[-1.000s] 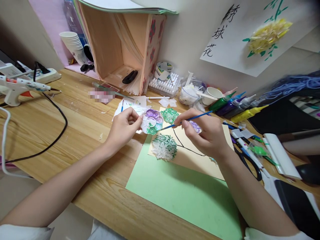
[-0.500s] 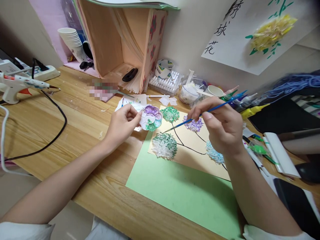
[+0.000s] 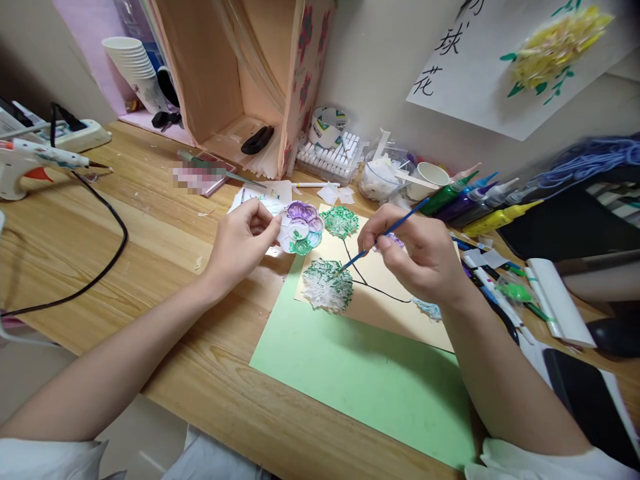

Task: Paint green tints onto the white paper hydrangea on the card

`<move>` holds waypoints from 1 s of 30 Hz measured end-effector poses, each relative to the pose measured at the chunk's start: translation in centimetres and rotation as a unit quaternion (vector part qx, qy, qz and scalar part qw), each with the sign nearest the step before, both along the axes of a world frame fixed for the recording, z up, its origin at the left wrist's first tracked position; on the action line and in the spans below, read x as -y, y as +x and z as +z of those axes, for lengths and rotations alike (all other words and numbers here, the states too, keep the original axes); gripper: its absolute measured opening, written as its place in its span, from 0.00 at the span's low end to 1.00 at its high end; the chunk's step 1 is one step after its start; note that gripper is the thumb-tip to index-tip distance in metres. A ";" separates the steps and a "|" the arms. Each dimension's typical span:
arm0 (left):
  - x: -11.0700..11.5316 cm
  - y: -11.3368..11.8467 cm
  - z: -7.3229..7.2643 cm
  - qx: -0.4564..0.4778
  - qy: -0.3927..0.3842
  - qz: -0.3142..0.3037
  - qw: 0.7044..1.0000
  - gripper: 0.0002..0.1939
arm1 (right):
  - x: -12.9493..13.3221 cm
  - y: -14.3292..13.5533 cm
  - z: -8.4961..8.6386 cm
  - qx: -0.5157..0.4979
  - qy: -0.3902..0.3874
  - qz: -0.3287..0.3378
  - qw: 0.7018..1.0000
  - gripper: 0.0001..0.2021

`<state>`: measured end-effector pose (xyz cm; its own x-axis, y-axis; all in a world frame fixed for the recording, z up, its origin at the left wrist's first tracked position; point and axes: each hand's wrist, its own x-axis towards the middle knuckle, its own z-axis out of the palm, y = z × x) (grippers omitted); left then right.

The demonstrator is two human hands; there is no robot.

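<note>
Pinched in my left hand [image 3: 245, 237] is a small flower-shaped paint palette [image 3: 303, 228] with purple, blue and green paint in its wells. My right hand [image 3: 420, 250] grips a thin blue paintbrush [image 3: 363, 251], its tip at the upper right of a white paper flower [image 3: 327, 287] partly coloured green. That flower sits on a cream sheet [image 3: 385, 319] with drawn black stems. Also on the sheet are a green flower [image 3: 340, 221], a purple flower [image 3: 396, 241] and a blue flower [image 3: 427, 309], the last two partly hidden by my right hand. Beneath lies green paper [image 3: 360, 390].
A glue gun [image 3: 40, 157] with a black cable lies at the left. Along the back stand a peach cardboard box [image 3: 240, 80], a case of cotton swabs [image 3: 333, 157], a tub of paper scraps [image 3: 383, 175] and paint tubes [image 3: 503, 217]. Pens [image 3: 500, 293] lie at the right.
My right hand has moved left and slightly down, bringing the brush tip onto the lower left flower. It now covers more of the purple flower. The view has shifted slightly; my left hand still holds the palette.
</note>
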<state>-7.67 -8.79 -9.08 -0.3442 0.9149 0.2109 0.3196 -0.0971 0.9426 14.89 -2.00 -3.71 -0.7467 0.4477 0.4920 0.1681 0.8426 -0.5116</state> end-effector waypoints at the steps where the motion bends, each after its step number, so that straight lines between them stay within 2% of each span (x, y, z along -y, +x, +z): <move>1: 0.0 0.0 0.0 -0.001 0.000 0.001 1.000 0.11 | 0.0 0.0 0.0 -0.001 -0.002 0.000 1.000 0.08; 6: 0.0 0.0 0.1 -0.007 0.003 0.005 1.000 0.11 | 0.2 0.0 0.2 0.022 0.027 0.014 0.999 0.09; 11: 0.0 0.0 0.1 -0.013 0.001 0.004 1.000 0.11 | 0.4 -0.1 0.3 -0.005 0.013 0.014 1.000 0.09; 16: -0.1 0.0 0.1 -0.011 0.001 0.002 1.000 0.11 | 0.4 -0.1 0.4 0.038 0.050 0.027 0.998 0.10; 20: -0.1 0.0 0.0 -0.011 0.001 0.000 1.000 0.11 | 0.5 0.0 0.5 0.028 0.026 0.017 0.999 0.10; 30: -0.1 -0.1 -0.1 -0.002 -0.003 -0.001 1.000 0.11 | 0.6 -0.1 0.4 0.019 0.026 0.028 0.999 0.10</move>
